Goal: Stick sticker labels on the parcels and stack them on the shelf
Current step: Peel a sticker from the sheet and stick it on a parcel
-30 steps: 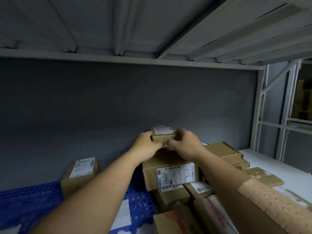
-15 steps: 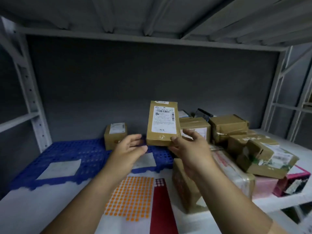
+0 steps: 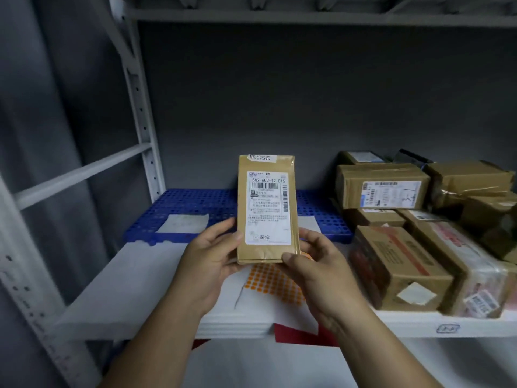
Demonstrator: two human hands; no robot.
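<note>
So far you have one flat brown cardboard parcel with a white shipping label [image 3: 267,208] upright in both hands, left hand [image 3: 208,264] and right hand [image 3: 314,271] gripping its lower edges, just above the sheet of round orange stickers [image 3: 272,284] on the white metal shelf [image 3: 134,287]. No orange sticker shows on its face, though the view is dim. Right of that sheet, a pile of brown taped boxes [image 3: 419,219] waits; behind it, the blue perforated plastic mat [image 3: 201,204] looks free for stacking.
</note>
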